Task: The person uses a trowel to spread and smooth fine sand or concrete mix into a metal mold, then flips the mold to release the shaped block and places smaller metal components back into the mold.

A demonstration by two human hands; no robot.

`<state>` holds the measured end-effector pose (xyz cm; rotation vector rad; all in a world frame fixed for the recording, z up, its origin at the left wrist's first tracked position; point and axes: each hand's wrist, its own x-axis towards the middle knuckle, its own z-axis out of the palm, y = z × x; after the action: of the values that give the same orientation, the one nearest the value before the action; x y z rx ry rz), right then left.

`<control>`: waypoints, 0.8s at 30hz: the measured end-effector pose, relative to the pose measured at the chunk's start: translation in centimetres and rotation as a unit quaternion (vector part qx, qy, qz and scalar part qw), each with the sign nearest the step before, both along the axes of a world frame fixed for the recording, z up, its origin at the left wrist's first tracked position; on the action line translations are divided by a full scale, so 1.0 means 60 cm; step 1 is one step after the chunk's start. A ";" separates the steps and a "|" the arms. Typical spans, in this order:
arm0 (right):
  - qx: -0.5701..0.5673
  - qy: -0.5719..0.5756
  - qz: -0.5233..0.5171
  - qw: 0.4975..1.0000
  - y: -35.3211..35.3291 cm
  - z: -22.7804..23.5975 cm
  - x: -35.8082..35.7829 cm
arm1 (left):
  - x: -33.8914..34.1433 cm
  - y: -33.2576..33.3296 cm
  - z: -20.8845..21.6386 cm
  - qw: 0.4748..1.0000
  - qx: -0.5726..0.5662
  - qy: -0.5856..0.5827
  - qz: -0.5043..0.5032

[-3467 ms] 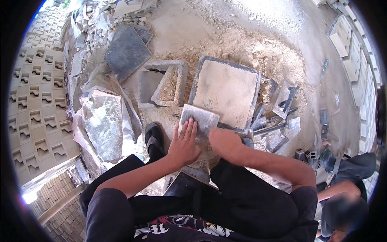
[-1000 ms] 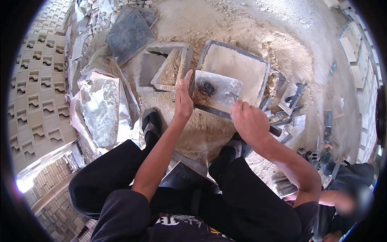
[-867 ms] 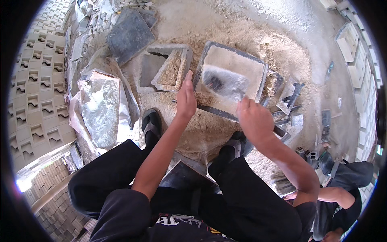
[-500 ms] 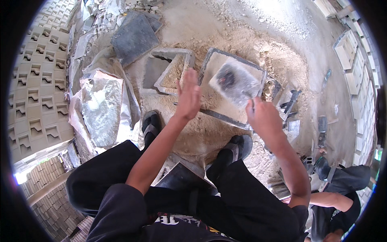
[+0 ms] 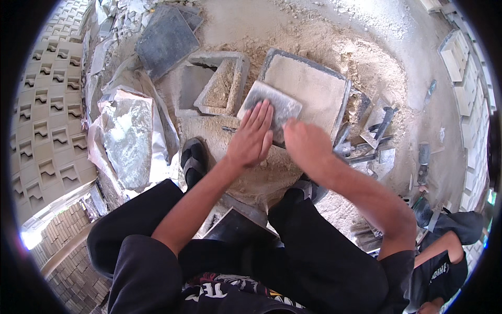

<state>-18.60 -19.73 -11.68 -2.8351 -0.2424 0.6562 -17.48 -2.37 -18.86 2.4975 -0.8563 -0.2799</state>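
Observation:
A dark rectangular mould frame (image 5: 342, 104) lies on the ground in front of me, filled with pale, smooth sandy material (image 5: 314, 86). Across its near left corner rests a flat grey rectangular plate (image 5: 286, 103). My left hand (image 5: 251, 135) lies on the plate with its fingers stretched out flat. At the plate's near right edge, my right hand (image 5: 306, 140) is closed around its corner; the fingertips are partly hidden. Left of the mould stands a grey box (image 5: 243, 78) holding a triangular scoop-like piece with crumbly tan material (image 5: 222, 86).
Dark flat sheets (image 5: 166, 44) lie at the far left. A sack of whitish powder (image 5: 128, 138) sits nearer. Hand tools (image 5: 384, 121) are scattered right of the mould. Patterned blocks (image 5: 44, 120) are stacked at left. Another person (image 5: 444, 256) works at lower right.
The plate has moved left and nearer, from over the mould's middle to its near left corner. My left hand, raised before, now lies on it; my right hand has moved left with it.

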 end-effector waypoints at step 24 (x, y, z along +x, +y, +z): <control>-0.006 0.018 0.047 0.999 -0.068 -0.015 0.059 | 0.055 -0.041 0.000 0.996 0.041 -0.066 -0.044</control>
<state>-15.08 -23.80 -12.56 -2.8347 -0.3695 0.7282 -14.17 -4.83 -18.87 2.5816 -1.0297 -0.1836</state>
